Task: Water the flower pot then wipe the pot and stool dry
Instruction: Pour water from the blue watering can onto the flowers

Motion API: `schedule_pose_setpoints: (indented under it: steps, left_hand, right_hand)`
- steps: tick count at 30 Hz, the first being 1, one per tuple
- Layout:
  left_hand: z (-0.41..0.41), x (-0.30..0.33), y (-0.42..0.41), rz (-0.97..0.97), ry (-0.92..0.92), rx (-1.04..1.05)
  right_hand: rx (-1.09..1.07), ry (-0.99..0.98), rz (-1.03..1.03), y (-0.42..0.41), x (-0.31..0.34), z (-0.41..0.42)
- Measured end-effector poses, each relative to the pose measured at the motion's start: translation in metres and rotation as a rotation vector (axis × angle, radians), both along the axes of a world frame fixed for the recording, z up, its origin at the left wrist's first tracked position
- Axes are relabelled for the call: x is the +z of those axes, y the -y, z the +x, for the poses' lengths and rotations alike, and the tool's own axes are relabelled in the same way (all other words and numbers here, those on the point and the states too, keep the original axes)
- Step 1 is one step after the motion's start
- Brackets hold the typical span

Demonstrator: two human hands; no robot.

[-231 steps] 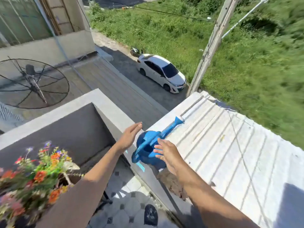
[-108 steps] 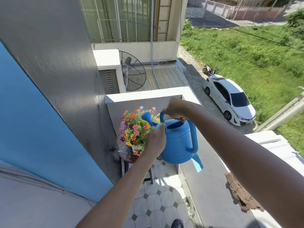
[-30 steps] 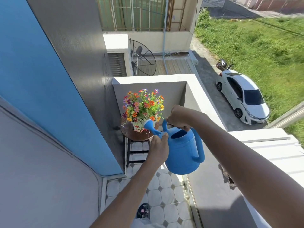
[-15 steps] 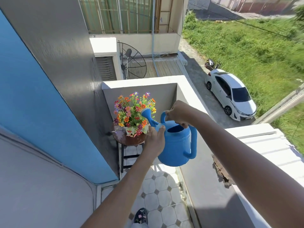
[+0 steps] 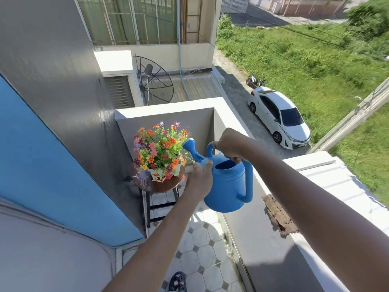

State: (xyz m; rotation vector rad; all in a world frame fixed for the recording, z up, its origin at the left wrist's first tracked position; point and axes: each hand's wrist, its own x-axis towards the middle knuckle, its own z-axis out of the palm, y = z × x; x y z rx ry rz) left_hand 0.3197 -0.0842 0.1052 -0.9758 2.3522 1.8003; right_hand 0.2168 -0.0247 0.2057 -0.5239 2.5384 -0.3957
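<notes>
Can (image 5: 228, 186): blue, plastic, held in the air between the two hands, just right of the flowers, spout pointing up and left.
Rose (image 5: 188, 143): blue sprinkler head at the spout tip, level with the upper blooms, at their right edge – faint droplets visible around it.
Right hand (image 5: 229, 144): fingers curled round the can's top handle, clamped on it from above.
Left hand (image 5: 200, 181): fingers wrapped round the base of the spout, steadying the can from the near side.
Hands: close together, both gripping the can, one at the handle, one at the spout.
Pot (image 5: 166, 170): white, mostly hidden under the blooms, sitting on the stool top.
Flowers (image 5: 160, 148): dense bunch of orange, pink, red and purple blooms with green leaves, rising out of the pot.
Stool (image 5: 160, 185): round brown top, glistening wet on its left side – dark metal legs below, standing in the balcony corner against the grey wall.
Floor (image 5: 202, 249): white octagonal tiles with small dark diamonds.
Parapet (image 5: 263, 239): grey inner face, white top, running along the right of the balcony.
Rag (image 5: 277, 216): brown, rough-edged, lying on the parapet top, right of the can.
Shoe (image 5: 177, 281): dark, patterned, at the bottom edge on the tiles.
Car (image 5: 277, 114): white, parked on the lane below, beside grass.
</notes>
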Motion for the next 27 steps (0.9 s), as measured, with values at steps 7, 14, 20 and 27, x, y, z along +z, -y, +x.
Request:
schedule_pose_setpoints:
  steps: [7,14,20,27]
  left_hand:
    - [0.018,-0.005,0.025,-0.041,-0.007,0.105]
    - [0.043,-0.003,0.049,-0.047,-0.018,0.192]
    - [0.049,-0.001,0.065,-0.104,0.011,0.216]
    - [0.038,-0.004,0.078,-0.155,0.01,0.199]
  right_hand:
    - [0.089,0.035,-0.034,0.029,0.004,0.013]
    - [0.181,0.049,-0.068,0.062,0.005,0.03]
    - [0.191,0.065,-0.089,0.08,0.002,0.033]
    - [0.164,0.051,-0.025,0.092,-0.002,0.025]
